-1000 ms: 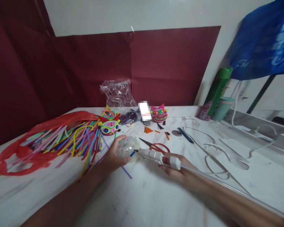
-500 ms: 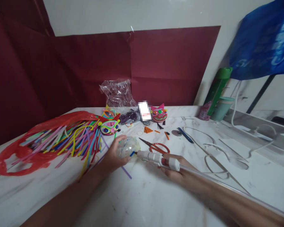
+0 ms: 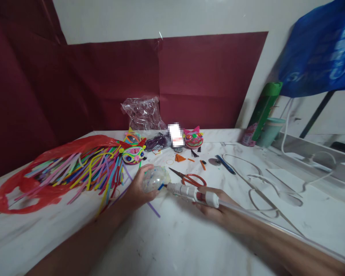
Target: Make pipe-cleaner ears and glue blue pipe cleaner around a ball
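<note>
My left hand (image 3: 140, 186) is closed around a clear round plastic ball (image 3: 155, 178) with bluish and yellowish specks. A small blue strip (image 3: 161, 186) shows at the ball's lower right side. In my right hand (image 3: 211, 207) is a white glue gun (image 3: 186, 191), a long clear glue stick (image 3: 264, 220) trailing from its back. The nozzle points left and sits close to the blue strip; whether it touches is too small to tell. Just beyond the gun lie scissors (image 3: 193, 180) with orange handles.
Colourful pipe cleaners (image 3: 83, 168) spill from a red plastic bag (image 3: 40, 203) on the left. Decorated animal heads (image 3: 133, 154) stand at the back near a clear wrapper (image 3: 143, 115). A blue cutter (image 3: 225, 165) and white cable (image 3: 254, 191) lie right, before a green can (image 3: 261, 115).
Almost nothing differs. Both hands hold the ball and glue gun in nearly the same place, with the nozzle still beside the blue strip.
</note>
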A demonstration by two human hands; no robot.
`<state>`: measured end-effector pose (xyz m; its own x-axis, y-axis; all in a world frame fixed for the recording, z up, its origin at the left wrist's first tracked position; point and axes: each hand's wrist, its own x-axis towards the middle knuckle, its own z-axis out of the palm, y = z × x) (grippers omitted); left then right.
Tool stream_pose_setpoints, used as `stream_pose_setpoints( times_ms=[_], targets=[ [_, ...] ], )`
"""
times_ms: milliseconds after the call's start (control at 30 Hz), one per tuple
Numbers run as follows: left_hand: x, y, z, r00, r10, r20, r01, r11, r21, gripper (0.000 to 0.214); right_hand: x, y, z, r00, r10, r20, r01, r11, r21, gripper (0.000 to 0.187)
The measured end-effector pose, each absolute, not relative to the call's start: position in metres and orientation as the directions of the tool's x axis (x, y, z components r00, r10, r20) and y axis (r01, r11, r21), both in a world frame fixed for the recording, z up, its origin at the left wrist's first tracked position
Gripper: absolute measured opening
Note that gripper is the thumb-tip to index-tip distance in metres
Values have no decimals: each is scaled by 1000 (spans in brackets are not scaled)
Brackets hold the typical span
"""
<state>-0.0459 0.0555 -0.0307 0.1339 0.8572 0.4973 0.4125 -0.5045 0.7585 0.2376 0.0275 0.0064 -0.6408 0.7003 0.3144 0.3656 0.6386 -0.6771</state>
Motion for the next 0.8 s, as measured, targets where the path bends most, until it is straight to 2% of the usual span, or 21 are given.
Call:
stream_pose_setpoints(
  times_ms=[300, 667, 800],
  targets=[
    [-46, 54, -31, 140, 849, 509, 413, -517, 750, 70, 241, 28, 9, -627, 717, 304, 355, 610, -708, 11],
    [-46, 56, -33, 137, 854, 502, 401, -511, 760, 70, 238, 28, 6, -665, 646, 375, 347, 712, -610, 16],
    [-46, 57, -34, 145, 833, 533, 438, -537, 721, 71, 237, 28, 5, -664, 646, 377, 360, 718, -596, 17]
  ],
)
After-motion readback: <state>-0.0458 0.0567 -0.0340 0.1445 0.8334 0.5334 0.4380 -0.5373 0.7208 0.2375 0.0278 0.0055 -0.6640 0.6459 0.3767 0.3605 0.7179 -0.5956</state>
